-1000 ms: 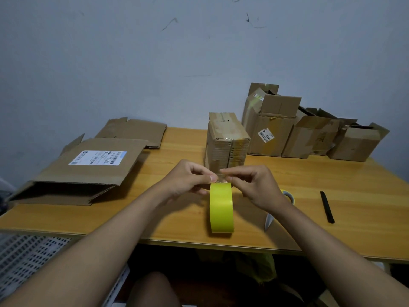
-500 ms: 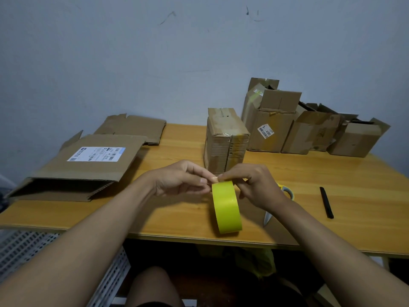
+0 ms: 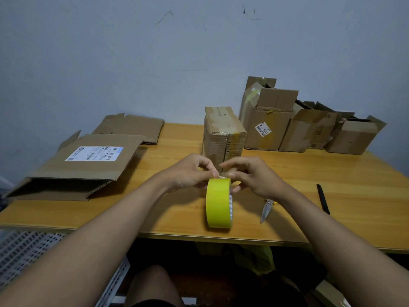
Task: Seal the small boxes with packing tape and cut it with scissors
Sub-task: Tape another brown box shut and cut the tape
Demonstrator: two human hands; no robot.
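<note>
A roll of yellow packing tape [image 3: 218,204] stands on edge near the front of the wooden table [image 3: 345,191], held upright between both hands. The left hand [image 3: 190,173] is closed on the near-left side of the roll with thumb and forefinger pinched at its top, where a short, crumpled clear tab of tape [image 3: 222,177] shows. The right hand [image 3: 254,176] meets it there, its lower fingers curled against the roll's right face and the upper fingers loosely spread; whether it has a firm grip on the tab cannot be told. Directly behind the hands stands one small box [image 3: 223,138], flaps closed and bearing existing tape. Further boxes [image 3: 309,129], several with flaps up, stand in a row at the back right. The scissors [image 3: 266,209] lie on the table just beside the right wrist, largely hidden by it, blades pointing toward the front edge. A black pen-like object [image 3: 323,199] lies well apart to the right, and flattened cardboard [image 3: 88,165] occupies the left side. Assessment: the step in hand appears to be freeing the tape end; no strip is yet drawn. Risks noted: the tab is small and wrinkled, so it may tear, split lengthwise or fold back onto the roll if peeled unevenly; the roll, resting on its narrow edge close to the table's front edge, may roll off if either hand releases; the scissor blades sit close under the right forearm.
</note>
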